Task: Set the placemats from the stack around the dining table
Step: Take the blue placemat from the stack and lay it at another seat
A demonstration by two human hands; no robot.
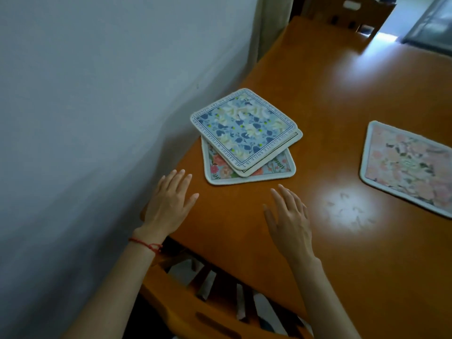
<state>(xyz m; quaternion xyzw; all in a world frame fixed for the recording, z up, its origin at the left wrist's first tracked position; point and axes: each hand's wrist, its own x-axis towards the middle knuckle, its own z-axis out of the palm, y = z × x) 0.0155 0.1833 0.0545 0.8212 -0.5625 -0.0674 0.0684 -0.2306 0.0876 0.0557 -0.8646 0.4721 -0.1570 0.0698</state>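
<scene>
Hands first: I log my left hand [168, 204] and right hand [289, 220] flat-fingered, holding nothing, over the table [330, 99]. Stack of placemats [244, 135] just beyond the fingertips, blue floral one on top. Pink placemat [408, 165] lies apart, rightward.

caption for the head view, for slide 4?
Both open hands, left and right, reach toward stacked placemats; one pink placemat already lies on the table.
</scene>
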